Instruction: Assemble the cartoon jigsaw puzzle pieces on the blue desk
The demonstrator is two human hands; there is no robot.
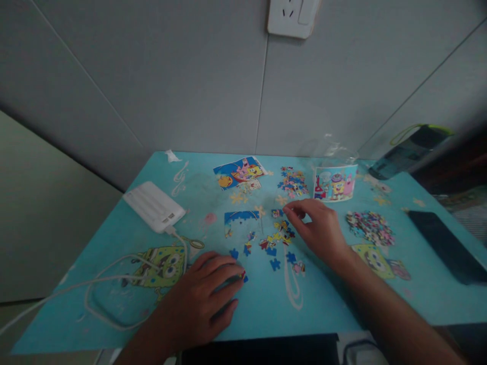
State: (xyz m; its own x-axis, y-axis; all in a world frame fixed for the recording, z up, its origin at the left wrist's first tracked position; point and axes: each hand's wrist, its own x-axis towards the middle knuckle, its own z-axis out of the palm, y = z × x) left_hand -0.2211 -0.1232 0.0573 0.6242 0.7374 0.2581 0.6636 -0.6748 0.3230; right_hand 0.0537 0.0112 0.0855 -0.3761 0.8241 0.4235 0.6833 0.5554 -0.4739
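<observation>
My right hand (314, 223) is pinched at the edge of a small jigsaw piece (277, 213), blue with a bit of pink. Just left of that lies a partly joined blue puzzle border (241, 216). My left hand (213, 291) rests on the table, fingers stretched and slightly apart. A red and blue jigsaw piece (244, 277) shows at its fingertips, partly covered. Between the hands lie a cluster of yellow pieces (283, 232) and loose blue pieces (275, 264). Behind them is a cartoon picture card (243, 173).
A pile of pieces (292, 181) lies at the back, another pile (371, 227) on the right. A clear container (335, 182) with a cartoon label stands behind. Power bank (154, 205) and white cable (110, 278) are left; dark phone-like slab (449, 246) and bottle (411, 151) right.
</observation>
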